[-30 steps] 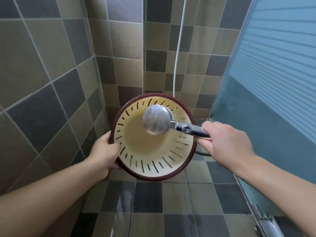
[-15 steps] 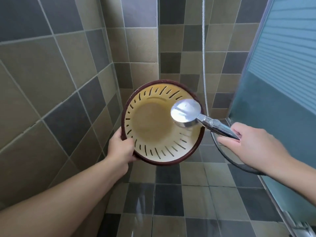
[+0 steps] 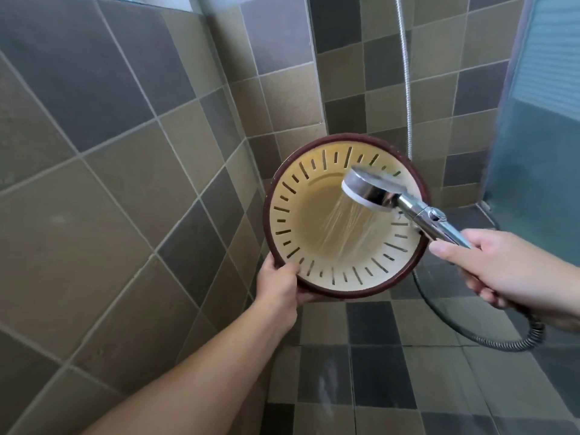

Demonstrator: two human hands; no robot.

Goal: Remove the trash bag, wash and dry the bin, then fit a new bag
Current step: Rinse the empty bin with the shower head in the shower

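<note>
Gripping the bin (image 3: pixel 301 243) by its lower rim with my left hand (image 3: pixel 279 282), I tilt its mouth toward me; my right hand (image 3: pixel 502 265) holds the shower head (image 3: pixel 368 189), spraying inside. Washing step; next, I judge, drain and dry.

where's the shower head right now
In the head view, the shower head is right of centre, held by the right hand over the upper right of the bin, spraying inside.
</note>
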